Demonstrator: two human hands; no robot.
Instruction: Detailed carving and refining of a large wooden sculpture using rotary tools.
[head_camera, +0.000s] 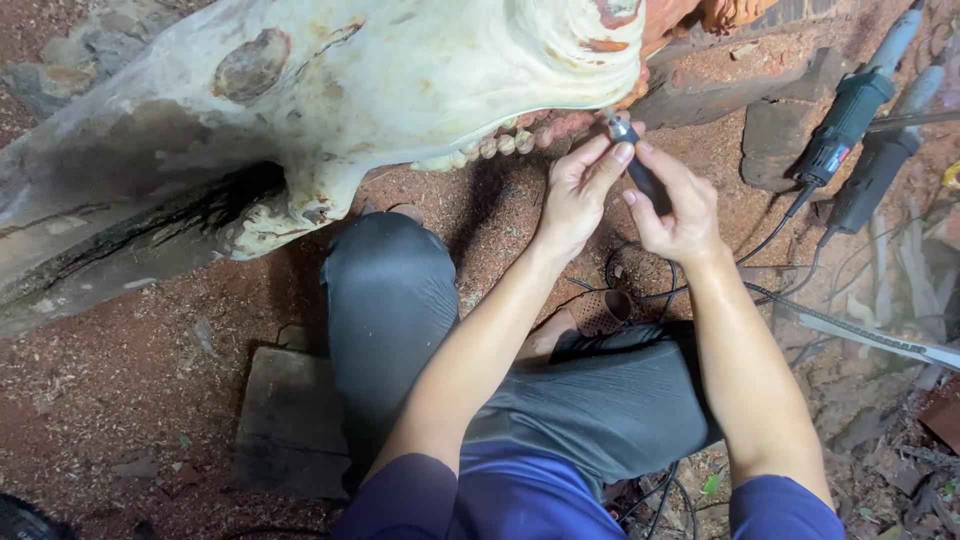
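A large pale wood carving (330, 90) fills the upper left, with a row of carved beads (520, 138) along its lower edge. A small dark rotary handpiece (640, 170) points its tip at the beads. My right hand (675, 205) grips the handpiece body. My left hand (580, 190) pinches the handpiece near its front end, fingers against the tool. Both forearms reach up from my blue sleeves over my bent knees in grey trousers (400, 300).
Two corded power grinders (850, 115) lie at the upper right, with cables (780, 235) running down. A flat stone slab (290, 420) lies at the lower left. Reddish sawdust covers the ground (130, 360). A saw blade (880, 340) lies at the right.
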